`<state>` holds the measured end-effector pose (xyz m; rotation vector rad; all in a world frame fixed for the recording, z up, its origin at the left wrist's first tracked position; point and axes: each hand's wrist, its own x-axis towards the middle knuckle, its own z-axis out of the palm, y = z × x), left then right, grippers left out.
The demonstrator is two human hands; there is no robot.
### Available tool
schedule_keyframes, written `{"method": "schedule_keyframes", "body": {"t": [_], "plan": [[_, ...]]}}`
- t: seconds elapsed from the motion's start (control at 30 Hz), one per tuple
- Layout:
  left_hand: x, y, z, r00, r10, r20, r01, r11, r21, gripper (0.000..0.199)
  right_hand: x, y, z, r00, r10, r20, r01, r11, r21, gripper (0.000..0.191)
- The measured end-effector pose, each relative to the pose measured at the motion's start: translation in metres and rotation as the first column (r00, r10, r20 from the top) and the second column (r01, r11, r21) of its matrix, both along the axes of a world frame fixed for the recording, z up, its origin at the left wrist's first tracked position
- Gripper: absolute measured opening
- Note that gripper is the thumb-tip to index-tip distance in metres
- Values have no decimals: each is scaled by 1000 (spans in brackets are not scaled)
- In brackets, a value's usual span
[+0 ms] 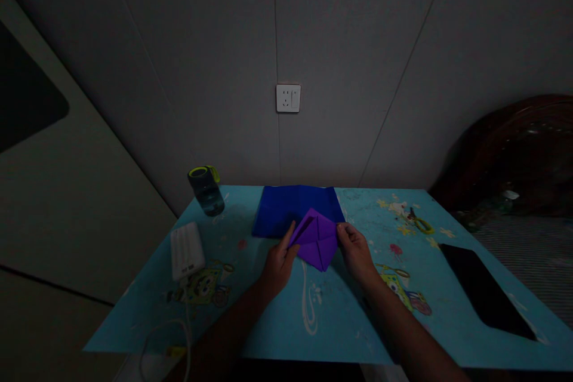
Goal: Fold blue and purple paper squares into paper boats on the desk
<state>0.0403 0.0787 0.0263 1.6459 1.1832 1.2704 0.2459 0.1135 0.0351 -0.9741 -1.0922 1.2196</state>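
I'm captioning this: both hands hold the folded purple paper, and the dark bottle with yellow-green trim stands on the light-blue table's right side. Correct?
Wrong side: the head view shows the dark bottle on the left of the table. The left hand and right hand do hold the purple paper.

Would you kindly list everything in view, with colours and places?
Table: one, light blue, foreground
Folded paper: one, purple, centre
Flat paper: sheets uncountable, blue, behind it
Bottle: one, dark, yellowish rim, table's far left
Boxy device: one, white, table's left
Cable: one, white, below device
Small item: one, yellow, near left
Scissors: one, yellow handles, table's far right
Flat panel: one, black, table's right
Wall: one, grey, behind table
Socket: one, white, on wall
Curved furniture: one, brown, far right
Striped surface: one, grey, far right
Pale panel: one, greyish, far left
Left hand: one, on folded paper's left
Right hand: one, on folded paper's right
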Motion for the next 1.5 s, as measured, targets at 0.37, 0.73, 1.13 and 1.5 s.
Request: {"method": "schedule_keyframes", "body": {"t": [0.37, 0.73, 1.13, 1.5], "plan": [[3, 2, -3, 993, 17, 116, -21, 999, 31, 49, -3, 1, -3, 1000, -8, -21, 8, 1000, -1, 41], [4, 6, -5, 996, -52, 77, 59, 994, -91, 37, -5, -7, 5, 991, -121, 54, 118, 992, 51, 38], [8, 0, 4, 986, -89, 143, 122, 963, -242, 41, -8, -10, 6, 987, -117, 113, 108, 991, 80, 39], [6, 2, 2, 993, 92, -69, -99, 990, -105, 36, -19, -19, -2, 939, -57, 338, 5, 988, 153, 36]]}}
